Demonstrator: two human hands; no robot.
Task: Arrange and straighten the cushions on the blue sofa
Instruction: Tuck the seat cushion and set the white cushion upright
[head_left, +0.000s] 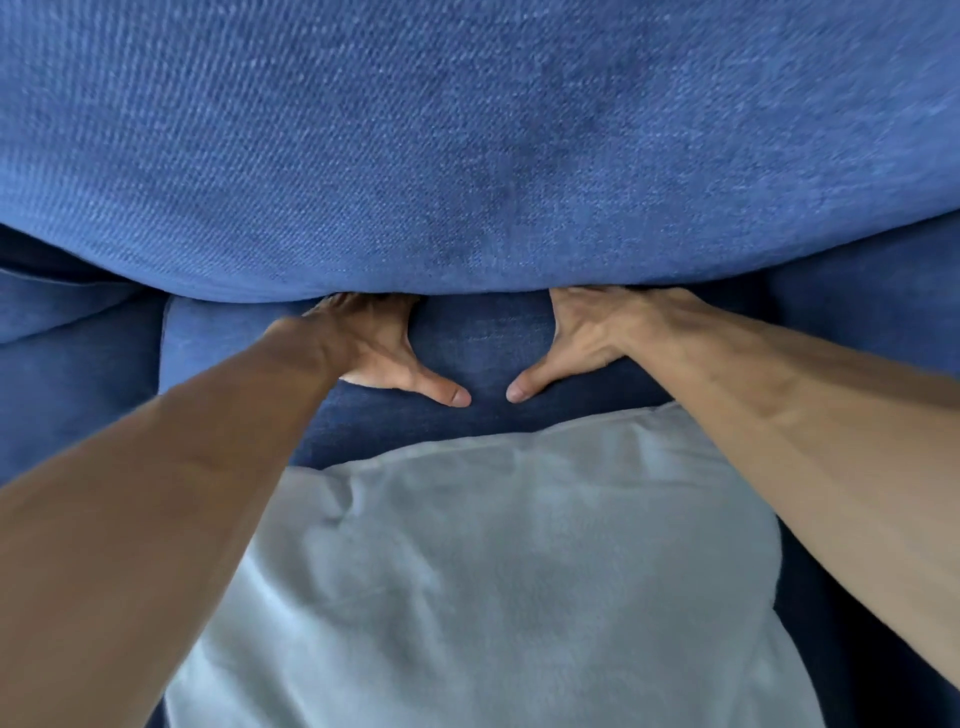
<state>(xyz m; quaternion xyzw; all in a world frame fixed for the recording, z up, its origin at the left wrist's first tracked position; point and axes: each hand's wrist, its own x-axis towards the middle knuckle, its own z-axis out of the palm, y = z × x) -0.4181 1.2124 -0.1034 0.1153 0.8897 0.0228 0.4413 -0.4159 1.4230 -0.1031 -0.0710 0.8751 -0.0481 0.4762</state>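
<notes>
Blue woven sofa (483, 338) under grey cushion (493, 571)

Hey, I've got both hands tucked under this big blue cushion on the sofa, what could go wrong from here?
1. The fingers of your left hand and right hand are hidden under the big blue cushion, so they might get pinched if it settles.
2. The grey pillow lies loose below your forearms; shoving the cushion may knock it askew.
</notes>
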